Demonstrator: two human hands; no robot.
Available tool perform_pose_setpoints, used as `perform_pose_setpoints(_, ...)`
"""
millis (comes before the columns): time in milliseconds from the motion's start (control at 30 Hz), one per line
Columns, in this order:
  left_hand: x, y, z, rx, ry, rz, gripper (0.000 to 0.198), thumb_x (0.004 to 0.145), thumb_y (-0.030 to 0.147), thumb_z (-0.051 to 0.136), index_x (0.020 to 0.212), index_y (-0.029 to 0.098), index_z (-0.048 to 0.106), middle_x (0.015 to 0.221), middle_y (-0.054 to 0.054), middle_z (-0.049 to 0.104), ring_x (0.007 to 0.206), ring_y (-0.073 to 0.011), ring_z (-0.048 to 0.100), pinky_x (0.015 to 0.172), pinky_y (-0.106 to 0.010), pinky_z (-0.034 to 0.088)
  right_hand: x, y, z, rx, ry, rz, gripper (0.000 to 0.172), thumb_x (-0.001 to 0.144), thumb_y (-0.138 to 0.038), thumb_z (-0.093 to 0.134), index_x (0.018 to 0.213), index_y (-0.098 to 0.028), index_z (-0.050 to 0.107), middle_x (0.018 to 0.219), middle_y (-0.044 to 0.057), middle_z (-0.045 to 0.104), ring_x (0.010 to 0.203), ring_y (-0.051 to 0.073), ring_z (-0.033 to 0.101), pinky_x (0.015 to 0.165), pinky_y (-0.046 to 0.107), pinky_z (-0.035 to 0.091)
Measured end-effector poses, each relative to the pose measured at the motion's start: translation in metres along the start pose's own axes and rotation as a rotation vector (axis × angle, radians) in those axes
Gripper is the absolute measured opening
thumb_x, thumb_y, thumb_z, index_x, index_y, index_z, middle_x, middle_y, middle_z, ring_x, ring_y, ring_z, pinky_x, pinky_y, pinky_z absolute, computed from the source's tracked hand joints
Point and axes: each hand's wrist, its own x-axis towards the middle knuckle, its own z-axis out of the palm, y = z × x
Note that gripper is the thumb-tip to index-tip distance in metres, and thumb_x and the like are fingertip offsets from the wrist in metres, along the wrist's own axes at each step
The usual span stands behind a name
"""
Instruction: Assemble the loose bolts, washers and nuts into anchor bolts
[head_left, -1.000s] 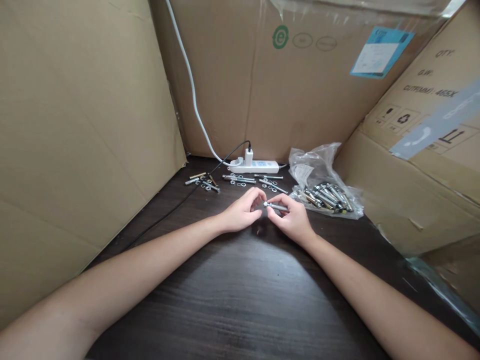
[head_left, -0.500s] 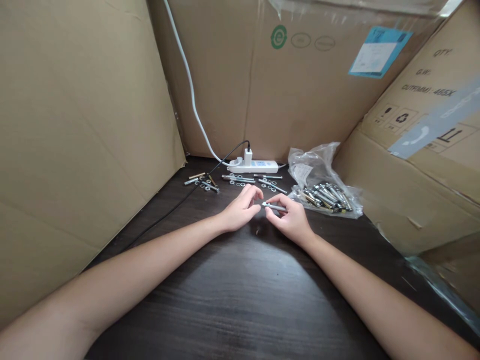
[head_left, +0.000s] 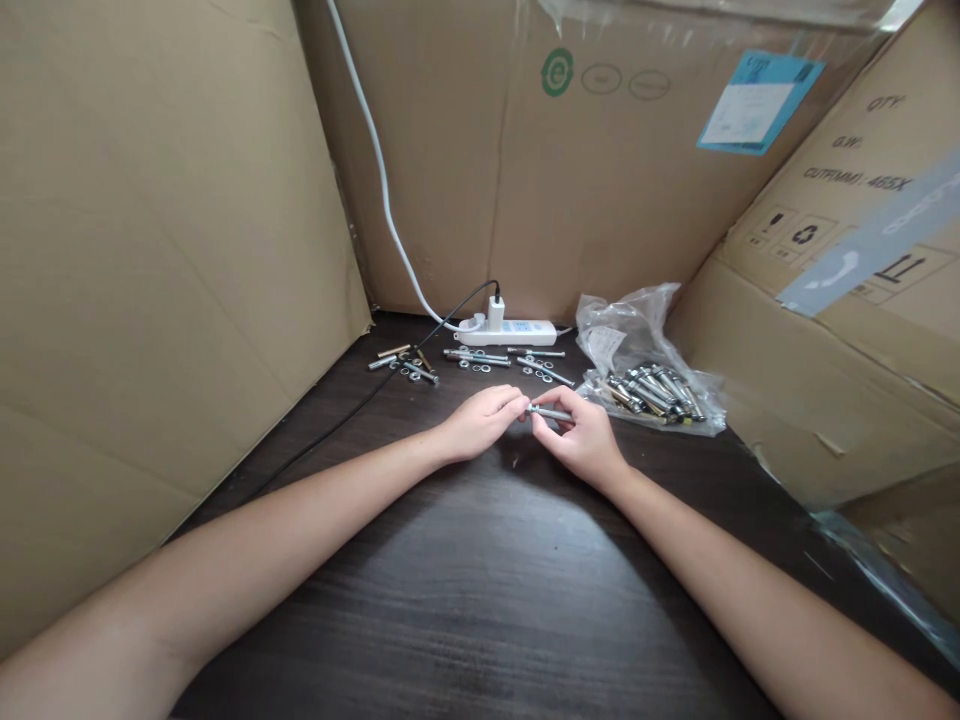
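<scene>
Right hand point(head_left: 589, 435): thumb and fingers pinched narrow on a metal bolt point(head_left: 553, 412), held low over the dark table point(head_left: 480, 580). Bolt lies crosswise between the two hands, long axis nearly level, dipping slightly rightward; its left end points straight into the fingertips of the left hand point(head_left: 484, 420). Both hands at the bolt, right one covering more of its length. Left fingers drawn together around that end; pinching or merely touching, cannot tell. Hidden: bolt's left tip behind left fingers, far end inside right hand. Small rings near the left end too fine to make out
</scene>
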Motion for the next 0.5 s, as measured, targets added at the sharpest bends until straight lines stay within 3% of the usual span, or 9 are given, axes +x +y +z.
perform_pose_setpoints(100, -0.001, -0.0004, 0.001, -0.026, 0.012, 0.012, 0.01, 0.084, 0.022, 0.046, 0.091, 0.018, 0.052, 0.086, -0.001, 0.049, 0.077, -0.0146, 0.045, 0.073, -0.028, 0.04, 0.0, 0.001, -0.0001, 0.005, 0.01, 0.013, 0.011, 0.078, -0.028, 0.059, 0.086, -0.02, 0.061, 0.062, -0.002, 0.058, 0.051, 0.012, 0.052, 0.049, 0.023, 0.043)
perform_pose_setpoints(167, -0.0017, -0.001, 0.0011, -0.049, 0.078, 0.019, 0.025, 0.076, 0.014, 0.05, 0.101, 0.019, 0.049, 0.093, -0.001, 0.048, 0.077, -0.0138, 0.044, 0.072, -0.027, 0.04, 0.0001, 0.0011, 0.0, 0.01, 0.011, 0.024, 0.012, 0.079, -0.028, 0.059, 0.087, -0.019, 0.061, 0.064, -0.001, 0.06, 0.052, 0.012, 0.053, 0.05, 0.023, 0.044)
perform_pose_setpoints(267, -0.0004, -0.0018, 0.0005, -0.025, 0.11, -0.005, 0.011, 0.082, 0.017, 0.044, 0.091, 0.018, 0.051, 0.09, -0.002, 0.048, 0.082, -0.0152, 0.046, 0.079, -0.029, 0.04, 0.0, 0.0005, 0.0002, 0.018, -0.005, 0.02, 0.012, 0.078, -0.027, 0.06, 0.087, -0.019, 0.061, 0.064, -0.001, 0.061, 0.052, 0.012, 0.054, 0.05, 0.023, 0.045)
perform_pose_setpoints(367, 0.0013, -0.0019, 0.0003, 0.02, 0.011, -0.009, 0.026, 0.092, 0.029, 0.035, 0.076, 0.017, 0.051, 0.08, -0.002, 0.049, 0.081, -0.0163, 0.047, 0.079, -0.032, 0.038, -0.0001, -0.0003, 0.0002, 0.034, -0.008, 0.014, 0.011, 0.078, -0.027, 0.06, 0.085, -0.019, 0.06, 0.064, -0.001, 0.061, 0.052, 0.012, 0.054, 0.05, 0.023, 0.045)
perform_pose_setpoints(433, 0.0008, -0.0013, 0.0005, 0.014, -0.022, 0.006, 0.021, 0.091, 0.029, 0.039, 0.08, 0.017, 0.052, 0.081, -0.002, 0.048, 0.079, -0.0157, 0.047, 0.076, -0.031, 0.039, -0.0001, -0.0008, -0.0002, 0.043, -0.004, 0.023, 0.011, 0.078, -0.027, 0.06, 0.085, -0.019, 0.06, 0.065, -0.001, 0.062, 0.053, 0.012, 0.055, 0.05, 0.023, 0.045)
perform_pose_setpoints(500, -0.0004, -0.0007, 0.0008, -0.023, 0.024, 0.018, 0.012, 0.083, 0.022, 0.049, 0.093, 0.018, 0.052, 0.091, -0.002, 0.047, 0.078, -0.0143, 0.045, 0.074, -0.029, 0.04, 0.0002, -0.0013, -0.0007, 0.045, 0.004, 0.037, 0.012, 0.078, -0.027, 0.06, 0.086, -0.019, 0.059, 0.067, 0.0, 0.062, 0.055, 0.013, 0.056, 0.051, 0.023, 0.045)
